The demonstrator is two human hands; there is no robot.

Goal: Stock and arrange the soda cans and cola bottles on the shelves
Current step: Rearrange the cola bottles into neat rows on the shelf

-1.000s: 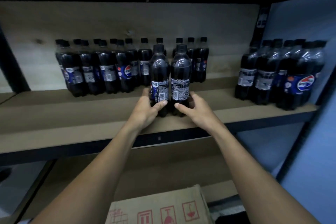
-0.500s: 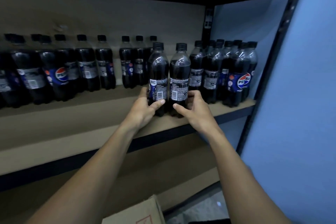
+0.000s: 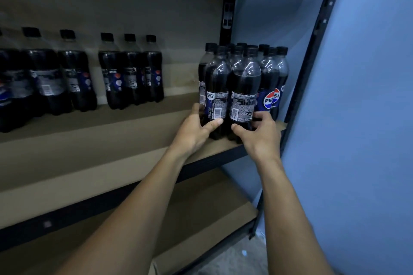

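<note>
Plastic, dark with cola almost to the shoulder, is making up both bottles being handled. The left bottle and the right bottle are standing upright, side by side and touching, near the front edge of the shelf at its right end. Their bases appear to be resting on the board.

The left hand is wrapping the lower part of the left bottle, with its thumb lying across the front just below the label. The right hand is doing the same on the right bottle, its fingers curling round the far side. Both hands are clamping, one bottle each.

Just behind, a cluster of like bottles is standing packed into the corner by the blue wall. A row is standing well apart to the left, at the back.

Full bottles like these are likely feeling weighty, with the mass sitting low, so a low grip such as this one is probably steadying them well for a slide or a short lift. The walls are looking thin and smooth, and are likely giving a little under a squeeze, though the fizzy fill is probably stiffening them. Being tall and narrow, they are risking a tip if pushed near the cap, and any knock is threatening the packed cluster behind.
</note>
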